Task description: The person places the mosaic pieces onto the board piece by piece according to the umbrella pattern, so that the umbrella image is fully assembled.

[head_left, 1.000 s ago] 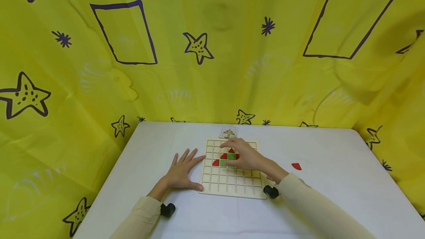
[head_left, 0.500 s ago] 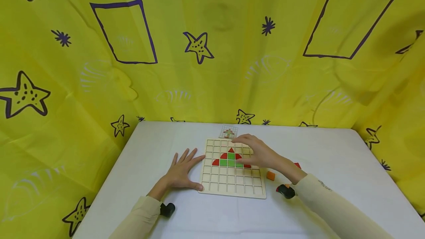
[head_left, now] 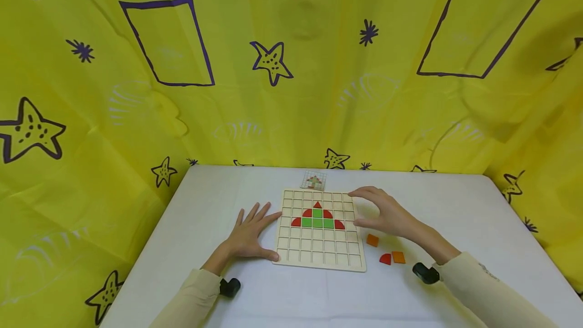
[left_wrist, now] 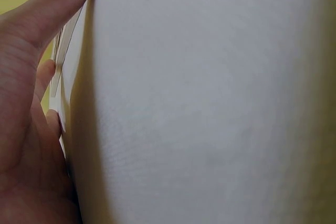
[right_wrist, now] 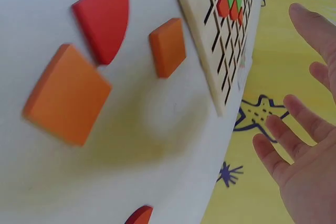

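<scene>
A pale wooden grid board (head_left: 319, 252) lies on the white table. In its upper middle sit a red triangle (head_left: 317, 205), several green squares (head_left: 317, 214) and red quarter-circle pieces (head_left: 339, 224). My left hand (head_left: 248, 238) rests with fingers spread at the board's left side, its thumb at the near left corner and its index fingertip at the edge. Over the board's right edge, my right hand (head_left: 387, 214) holds nothing, thumb and fingers apart. Loose nearby are an orange square (head_left: 372, 240), a second orange square (right_wrist: 68, 98) and a red quarter circle (right_wrist: 105, 19).
A small pattern card (head_left: 314, 180) with a printed grid lies just beyond the board's far edge. Another red piece (right_wrist: 140, 215) shows in the right wrist view; my right arm hides it in the head view. A yellow curtain (head_left: 309, 115) hangs behind the table.
My right hand has moved right, from over the coloured pieces to the board's right edge, uncovering the whole pattern and the loose pieces beside the board. The left hand has stayed put.
</scene>
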A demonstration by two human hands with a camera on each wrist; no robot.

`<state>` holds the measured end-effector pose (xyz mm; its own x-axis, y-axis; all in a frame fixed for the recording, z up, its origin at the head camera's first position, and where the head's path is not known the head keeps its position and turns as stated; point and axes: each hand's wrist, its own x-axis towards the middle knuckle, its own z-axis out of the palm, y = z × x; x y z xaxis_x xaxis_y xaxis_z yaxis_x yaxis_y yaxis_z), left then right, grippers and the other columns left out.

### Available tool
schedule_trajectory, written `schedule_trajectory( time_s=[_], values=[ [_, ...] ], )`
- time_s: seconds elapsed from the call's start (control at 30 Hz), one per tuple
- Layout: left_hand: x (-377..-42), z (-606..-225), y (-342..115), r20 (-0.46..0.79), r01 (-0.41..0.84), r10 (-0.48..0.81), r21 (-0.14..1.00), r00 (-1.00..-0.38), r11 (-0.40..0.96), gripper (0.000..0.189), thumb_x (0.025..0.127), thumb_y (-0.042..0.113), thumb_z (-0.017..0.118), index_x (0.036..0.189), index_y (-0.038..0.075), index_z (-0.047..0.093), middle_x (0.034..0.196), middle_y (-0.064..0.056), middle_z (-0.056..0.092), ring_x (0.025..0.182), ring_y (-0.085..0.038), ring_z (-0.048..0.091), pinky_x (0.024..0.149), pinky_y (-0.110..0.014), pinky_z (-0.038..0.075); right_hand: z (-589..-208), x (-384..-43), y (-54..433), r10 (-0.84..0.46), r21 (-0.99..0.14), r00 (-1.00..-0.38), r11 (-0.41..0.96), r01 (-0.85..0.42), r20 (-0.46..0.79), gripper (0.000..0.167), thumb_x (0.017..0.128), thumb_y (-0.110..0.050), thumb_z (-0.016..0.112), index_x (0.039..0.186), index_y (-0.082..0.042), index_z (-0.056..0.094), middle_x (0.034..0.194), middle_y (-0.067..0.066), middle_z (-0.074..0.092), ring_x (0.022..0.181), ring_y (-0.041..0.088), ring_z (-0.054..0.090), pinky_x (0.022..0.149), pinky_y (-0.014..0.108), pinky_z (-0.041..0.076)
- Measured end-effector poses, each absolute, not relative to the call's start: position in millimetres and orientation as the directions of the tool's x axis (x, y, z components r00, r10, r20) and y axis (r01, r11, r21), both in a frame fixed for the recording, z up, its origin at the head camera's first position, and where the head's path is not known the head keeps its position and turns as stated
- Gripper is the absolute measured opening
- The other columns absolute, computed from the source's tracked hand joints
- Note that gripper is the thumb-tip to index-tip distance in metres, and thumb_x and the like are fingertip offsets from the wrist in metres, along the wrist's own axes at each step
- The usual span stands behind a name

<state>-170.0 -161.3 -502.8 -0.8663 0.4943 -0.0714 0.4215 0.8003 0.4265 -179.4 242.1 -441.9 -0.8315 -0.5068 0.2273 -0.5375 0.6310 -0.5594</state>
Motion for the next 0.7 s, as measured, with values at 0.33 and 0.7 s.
schedule_trajectory(
  time_s=[0.33, 0.7],
  values=[
    [-168.0, -502.9, -159.5, -0.065, 0.422, 0.495, 0.434, -0.867, 0.796, 0.111, 0.066, 0.066, 0.087, 0.159, 0.027, 0.041, 0.171, -0.012, 0.018, 0.157, -0.042, 0.005, 0.118, -0.073, -0.003, -451.2, -161.4, 273.8, -0.429, -0.573, -0.868, 0.657, -0.49, 0.25, 0.061, 0.083, -0.026, 0.088, 0.137, -0.011, 0.062, 0.138, 0.011, 0.06, 0.126, 0.036, 0.054, 0.098, 0.062, 0.048],
    [-169.4, -503.0, -161.0, -0.083, 0.407, 0.481, 0.42, -0.873, 0.811, 0.113, 0.066, 0.068, 0.086, 0.16, 0.029, 0.038, 0.172, -0.009, 0.015, 0.158, -0.04, 0.003, 0.118, -0.071, -0.004, -468.6, -143.3, 288.7, -0.376, -0.639, -0.91, 0.66, -0.396, 0.175, 0.061, 0.082, -0.033, 0.089, 0.135, -0.016, 0.064, 0.136, 0.006, 0.061, 0.122, 0.031, 0.055, 0.095, 0.058, 0.051]
  ],
)
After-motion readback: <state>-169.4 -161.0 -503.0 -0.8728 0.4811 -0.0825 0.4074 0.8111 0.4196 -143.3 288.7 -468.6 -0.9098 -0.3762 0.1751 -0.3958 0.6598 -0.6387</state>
